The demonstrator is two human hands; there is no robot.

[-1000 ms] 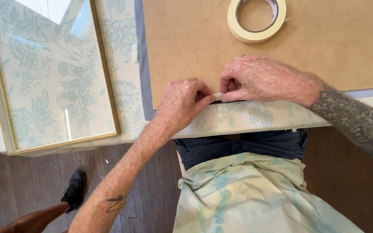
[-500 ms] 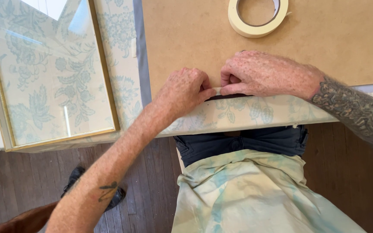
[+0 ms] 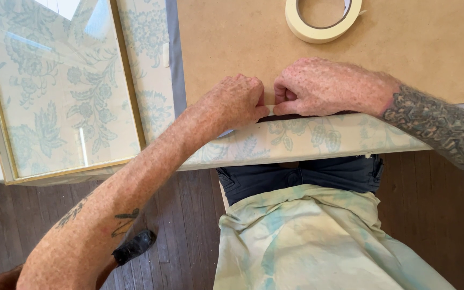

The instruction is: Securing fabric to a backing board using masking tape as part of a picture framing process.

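Observation:
My left hand (image 3: 237, 102) and my right hand (image 3: 326, 86) sit knuckle to knuckle at the near edge of a brown board (image 3: 420, 48). Both pinch a strip of pale floral fabric (image 3: 296, 137) that wraps over the board's edge and hangs down its side. Fingertips of both hands are tucked under, pressing the fabric against the board. A roll of cream masking tape (image 3: 323, 21) lies on the board just beyond my right hand.
A gold-edged glazed frame (image 3: 60, 91) with floral backing lies to the left, beside a grey strip (image 3: 174, 59). Below are a dark wooden floor (image 3: 436, 215), my dark shorts, pale shirt and a black shoe (image 3: 132, 247).
Both hands stay on the fabric edge and have shifted slightly; my left arm has swung further across. My shoe has moved on the floor.

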